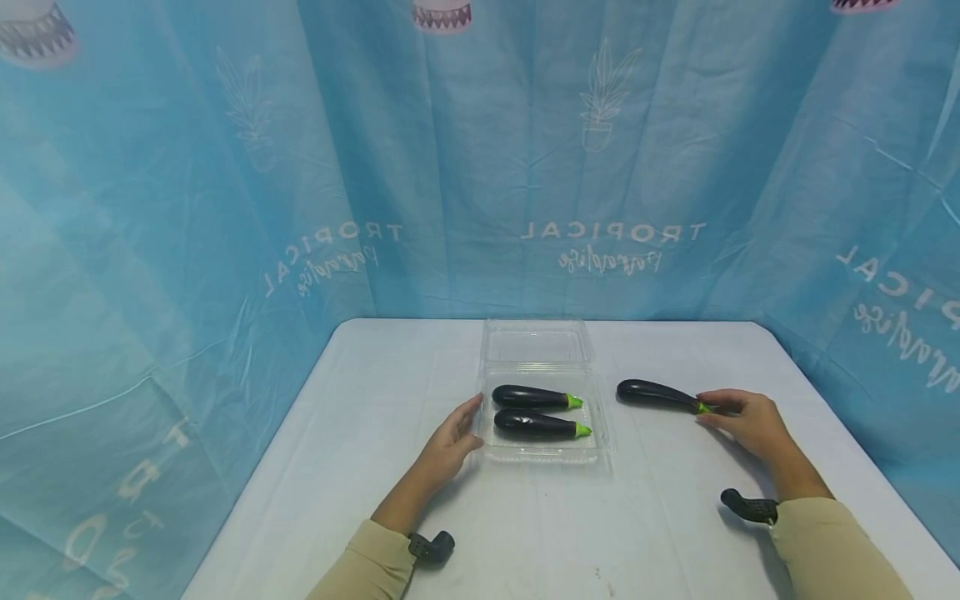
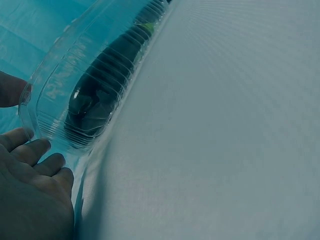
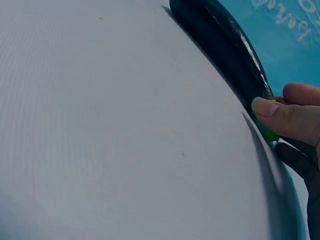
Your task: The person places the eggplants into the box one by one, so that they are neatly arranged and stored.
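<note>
Evidently, we find right hand (image 1: 752, 422) pinching one eggplant (image 1: 654, 392), long axis toward nine o'clock — left hand (image 1: 448, 443), loosely spread, touching container (image 1: 542, 452).

The left sleeve (image 1: 369, 565) and right sleeve (image 1: 836, 546) were khaki (plain, as far as they showed). At each one's end sat a black band (image 1: 765, 511), a rounded black camera (image 1: 441, 547) jutting from it.

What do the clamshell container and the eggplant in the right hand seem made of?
Clamshell container: probably thin plastic, clear and glossy, given its see-through walls and moulded ribs.
Eggplant pinched by the right hand: smooth, dark and glossy, with bright highlights; real vegetable or plastic replica, the look leaves open.
</note>
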`<state>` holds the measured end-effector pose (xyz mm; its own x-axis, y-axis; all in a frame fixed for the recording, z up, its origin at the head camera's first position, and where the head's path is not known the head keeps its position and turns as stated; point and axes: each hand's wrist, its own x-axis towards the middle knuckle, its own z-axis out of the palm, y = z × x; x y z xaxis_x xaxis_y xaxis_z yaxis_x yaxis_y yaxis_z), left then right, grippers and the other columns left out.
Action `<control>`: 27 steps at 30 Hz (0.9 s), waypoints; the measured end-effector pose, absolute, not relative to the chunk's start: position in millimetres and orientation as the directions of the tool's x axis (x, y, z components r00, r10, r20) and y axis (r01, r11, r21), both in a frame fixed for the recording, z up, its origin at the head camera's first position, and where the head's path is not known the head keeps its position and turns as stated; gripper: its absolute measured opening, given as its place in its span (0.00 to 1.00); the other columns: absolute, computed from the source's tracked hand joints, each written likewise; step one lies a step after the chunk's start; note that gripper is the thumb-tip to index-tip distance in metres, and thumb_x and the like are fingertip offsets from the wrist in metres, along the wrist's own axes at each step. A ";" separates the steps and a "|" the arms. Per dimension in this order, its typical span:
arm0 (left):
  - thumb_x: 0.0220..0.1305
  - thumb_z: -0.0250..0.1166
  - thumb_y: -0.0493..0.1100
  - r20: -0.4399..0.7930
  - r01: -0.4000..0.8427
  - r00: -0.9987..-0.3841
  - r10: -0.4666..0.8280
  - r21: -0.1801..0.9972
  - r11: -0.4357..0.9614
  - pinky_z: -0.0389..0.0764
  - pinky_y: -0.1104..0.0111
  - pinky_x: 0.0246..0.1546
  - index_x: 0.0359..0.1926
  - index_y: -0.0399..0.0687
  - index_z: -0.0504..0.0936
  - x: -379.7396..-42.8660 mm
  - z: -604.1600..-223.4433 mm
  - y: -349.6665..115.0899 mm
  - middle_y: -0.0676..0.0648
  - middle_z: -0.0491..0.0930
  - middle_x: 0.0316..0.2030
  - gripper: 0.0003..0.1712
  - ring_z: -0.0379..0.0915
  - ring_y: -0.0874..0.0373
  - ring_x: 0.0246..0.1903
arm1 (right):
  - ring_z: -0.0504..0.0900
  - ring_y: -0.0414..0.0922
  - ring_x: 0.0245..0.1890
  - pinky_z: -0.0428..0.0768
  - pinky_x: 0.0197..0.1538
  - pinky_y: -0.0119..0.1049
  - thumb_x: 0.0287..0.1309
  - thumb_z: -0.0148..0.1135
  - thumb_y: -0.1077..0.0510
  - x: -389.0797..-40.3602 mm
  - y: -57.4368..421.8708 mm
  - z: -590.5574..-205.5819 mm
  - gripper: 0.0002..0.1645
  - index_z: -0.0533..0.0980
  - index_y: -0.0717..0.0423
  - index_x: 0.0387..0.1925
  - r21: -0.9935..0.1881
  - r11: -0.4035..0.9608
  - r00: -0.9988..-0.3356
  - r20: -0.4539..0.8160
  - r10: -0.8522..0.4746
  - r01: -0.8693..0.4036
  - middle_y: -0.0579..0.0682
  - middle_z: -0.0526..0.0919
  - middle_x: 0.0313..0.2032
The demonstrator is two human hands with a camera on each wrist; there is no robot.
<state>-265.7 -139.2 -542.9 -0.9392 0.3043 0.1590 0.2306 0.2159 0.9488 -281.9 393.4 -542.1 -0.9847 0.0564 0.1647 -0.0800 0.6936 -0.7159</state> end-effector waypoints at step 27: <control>0.67 0.57 0.31 0.159 0.234 -0.936 0.315 0.948 0.214 0.54 0.53 0.77 0.81 0.42 0.61 -265.8 -543.2 -140.8 0.45 0.57 0.80 0.41 0.51 0.46 0.79 | 0.75 0.69 0.64 0.72 0.64 0.68 0.60 0.79 0.55 -284.7 371.3 -550.3 0.22 0.87 0.59 0.54 -0.709 0.701 -0.961 0.237 0.143 -0.071 0.64 0.85 0.56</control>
<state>-265.8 -140.8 -543.2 -0.9357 0.3149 0.1593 0.2337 0.2145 0.9484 -284.7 371.3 -550.3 -0.9610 0.1429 0.2369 -0.0705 0.7014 -0.7092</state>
